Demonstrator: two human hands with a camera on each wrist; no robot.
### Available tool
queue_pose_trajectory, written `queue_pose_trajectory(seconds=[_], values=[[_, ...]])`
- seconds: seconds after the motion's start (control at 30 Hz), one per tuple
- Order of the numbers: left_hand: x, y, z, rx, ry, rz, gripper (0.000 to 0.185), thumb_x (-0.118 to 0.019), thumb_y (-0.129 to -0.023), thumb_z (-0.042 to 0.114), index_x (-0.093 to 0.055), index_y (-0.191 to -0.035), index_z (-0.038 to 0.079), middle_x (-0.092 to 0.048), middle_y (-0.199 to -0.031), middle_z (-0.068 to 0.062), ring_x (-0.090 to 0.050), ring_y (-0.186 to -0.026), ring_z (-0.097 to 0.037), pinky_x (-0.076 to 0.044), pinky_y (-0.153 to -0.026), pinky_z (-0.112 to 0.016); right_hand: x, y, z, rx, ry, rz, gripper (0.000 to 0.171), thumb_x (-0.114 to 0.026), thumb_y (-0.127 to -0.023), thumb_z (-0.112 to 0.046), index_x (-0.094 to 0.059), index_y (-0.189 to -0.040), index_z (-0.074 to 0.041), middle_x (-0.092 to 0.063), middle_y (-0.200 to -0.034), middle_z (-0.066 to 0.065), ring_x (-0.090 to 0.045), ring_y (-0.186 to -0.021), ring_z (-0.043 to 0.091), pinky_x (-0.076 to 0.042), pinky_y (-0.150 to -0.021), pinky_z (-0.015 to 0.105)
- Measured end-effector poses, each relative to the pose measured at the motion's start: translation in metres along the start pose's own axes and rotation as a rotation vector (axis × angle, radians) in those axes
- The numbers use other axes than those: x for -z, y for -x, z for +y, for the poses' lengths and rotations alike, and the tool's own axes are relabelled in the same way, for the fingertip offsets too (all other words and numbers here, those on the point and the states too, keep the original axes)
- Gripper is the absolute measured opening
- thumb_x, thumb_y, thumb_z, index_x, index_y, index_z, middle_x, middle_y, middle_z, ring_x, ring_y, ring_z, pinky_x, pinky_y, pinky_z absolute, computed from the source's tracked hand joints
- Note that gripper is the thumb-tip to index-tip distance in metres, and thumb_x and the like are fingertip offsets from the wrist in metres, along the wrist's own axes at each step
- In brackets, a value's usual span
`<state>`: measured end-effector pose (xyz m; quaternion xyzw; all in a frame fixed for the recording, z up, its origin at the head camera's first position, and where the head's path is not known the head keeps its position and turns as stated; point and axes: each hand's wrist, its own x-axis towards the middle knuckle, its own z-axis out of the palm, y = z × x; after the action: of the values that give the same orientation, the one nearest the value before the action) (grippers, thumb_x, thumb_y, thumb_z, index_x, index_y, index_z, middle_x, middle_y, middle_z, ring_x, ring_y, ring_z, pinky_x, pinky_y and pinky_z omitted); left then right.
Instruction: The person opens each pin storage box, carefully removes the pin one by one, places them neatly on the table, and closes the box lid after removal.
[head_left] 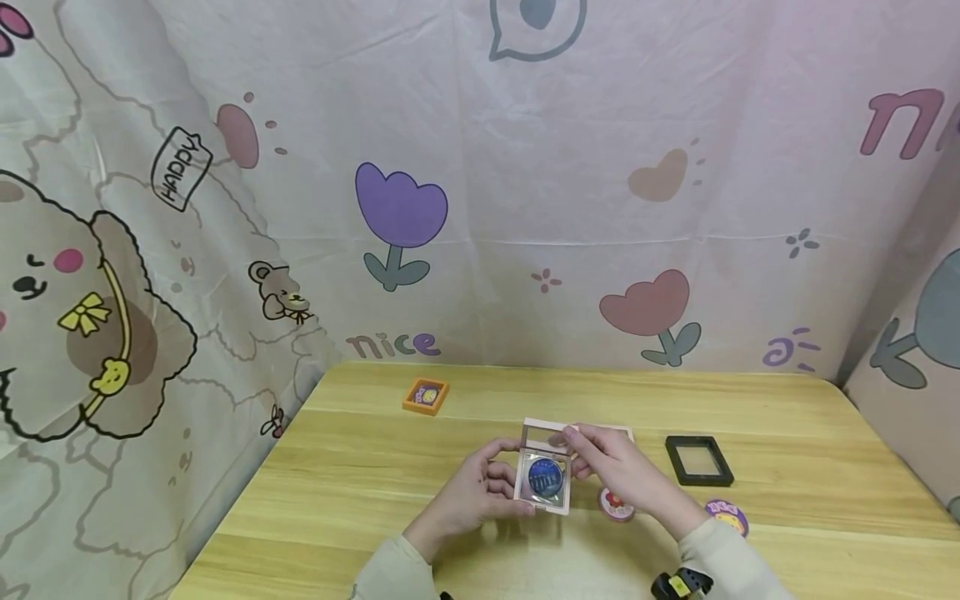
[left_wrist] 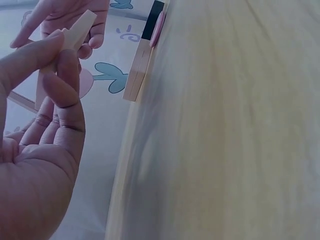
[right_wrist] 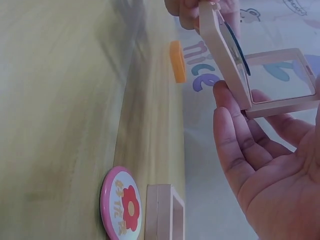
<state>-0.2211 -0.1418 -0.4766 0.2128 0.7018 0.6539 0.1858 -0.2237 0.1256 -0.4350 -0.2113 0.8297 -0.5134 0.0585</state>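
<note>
A printed cloth (head_left: 465, 167) hangs behind the hinged pale-pink case (head_left: 543, 452), which we see held open above a wooden surface (head_left: 315, 492). At the case's left side the left hand (head_left: 480, 487) pinches with thumb and fingers; at the right edge of its raised half, the right hand (head_left: 611, 458) does likewise. We judge that uneven pulls from the two hands could strain the hinge, and that a slackened pinch could drop everything to the surface below. The case itself stands between the hands, touching both, its halves spread at an angle.

Well apart to the case's right sits a black frame (head_left: 699, 461). Closer on that side, partly hidden by the right hand in the head view, we find a second pale-pink frame (right_wrist: 159, 212). An orange frame (head_left: 422, 409) lies farther back and well to the case's left. A purple-edged badge (head_left: 726, 517) rests beyond the right forearm from the case; a pink-edged badge (head_left: 617, 504) with a red flower is nearer, to the case's right.

Inside the case's lower half shows a blue disc (head_left: 545, 477). Seen from the right wrist, it appears to stand proud of the frame; we suspect a sharp tilt could let it slide out, or hasty closing could pinch its edge.
</note>
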Motion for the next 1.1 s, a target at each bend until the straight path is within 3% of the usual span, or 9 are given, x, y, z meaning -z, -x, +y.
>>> queue_pose_trajectory(seconds=[0.17, 0.43, 0.67, 0.77, 0.97, 1.1], values=[[0.0003, 0.0005, 0.0012, 0.024, -0.006, 0.006, 0.081, -0.087, -0.082, -0.004, -0.049, -0.152, 0.008, -0.073, -0.094, 0.001, -0.070, -0.080, -0.009, -0.063, -0.076, -0.022, -0.0004, -0.0031, 0.0020, -0.008, 0.001, -0.004, 0.048, -0.041, -0.118, -0.036, -0.072, -0.132, -0.001, -0.075, -0.129, 0.022, -0.074, -0.086, 0.013, -0.064, -0.080, 0.025], [0.0031, 0.0012, 0.0045, 0.062, 0.005, -0.012, 0.066, -0.077, -0.097, 0.006, -0.047, -0.155, 0.003, -0.075, -0.095, 0.001, -0.072, -0.078, -0.012, -0.058, -0.070, -0.020, -0.0005, -0.0046, 0.0041, -0.003, 0.005, -0.010, 0.047, -0.042, -0.117, -0.035, -0.072, -0.131, -0.002, -0.074, -0.131, 0.021, -0.074, -0.086, 0.012, -0.063, -0.080, 0.025], [0.0046, 0.0000, 0.0004, 0.078, 0.089, -0.018, 0.063, -0.071, -0.098, 0.000, -0.045, -0.155, -0.001, -0.075, -0.093, 0.001, -0.073, -0.076, -0.012, -0.061, -0.071, -0.022, -0.0033, -0.0058, 0.0056, -0.020, 0.007, 0.015, 0.045, -0.040, -0.118, -0.035, -0.063, -0.136, -0.001, -0.074, -0.102, 0.012, -0.073, -0.083, 0.019, -0.063, -0.076, 0.027], [0.0055, -0.0003, -0.0019, 0.089, 0.137, -0.021, 0.060, -0.071, -0.099, -0.001, -0.046, -0.154, -0.002, -0.076, -0.094, -0.001, -0.075, -0.076, -0.012, -0.063, -0.073, -0.024, -0.0040, -0.0064, 0.0060, -0.032, 0.007, 0.029, 0.041, -0.039, -0.118, -0.035, -0.057, -0.138, -0.003, -0.071, -0.096, 0.009, -0.073, -0.082, 0.024, -0.063, -0.075, 0.027], [0.0076, 0.0001, -0.0032, 0.108, 0.182, -0.033, 0.060, -0.071, -0.100, 0.002, -0.046, -0.154, 0.000, -0.077, -0.096, -0.002, -0.075, -0.077, -0.012, -0.063, -0.076, -0.026, -0.0043, -0.0067, 0.0074, -0.028, -0.004, 0.020, 0.042, -0.043, -0.117, -0.034, -0.051, -0.141, 0.000, -0.074, -0.102, 0.012, -0.075, -0.086, 0.029, -0.066, -0.076, 0.033], [0.0087, 0.0000, -0.0037, 0.115, 0.193, -0.022, 0.061, -0.071, -0.100, 0.003, -0.044, -0.154, -0.002, -0.077, -0.096, -0.002, -0.076, -0.077, -0.012, -0.064, -0.077, -0.027, -0.0039, -0.0054, 0.0081, -0.015, -0.012, 0.022, 0.045, -0.054, -0.114, -0.032, -0.049, -0.142, 0.002, -0.075, -0.112, 0.017, -0.076, -0.093, 0.029, -0.067, -0.080, 0.038]])
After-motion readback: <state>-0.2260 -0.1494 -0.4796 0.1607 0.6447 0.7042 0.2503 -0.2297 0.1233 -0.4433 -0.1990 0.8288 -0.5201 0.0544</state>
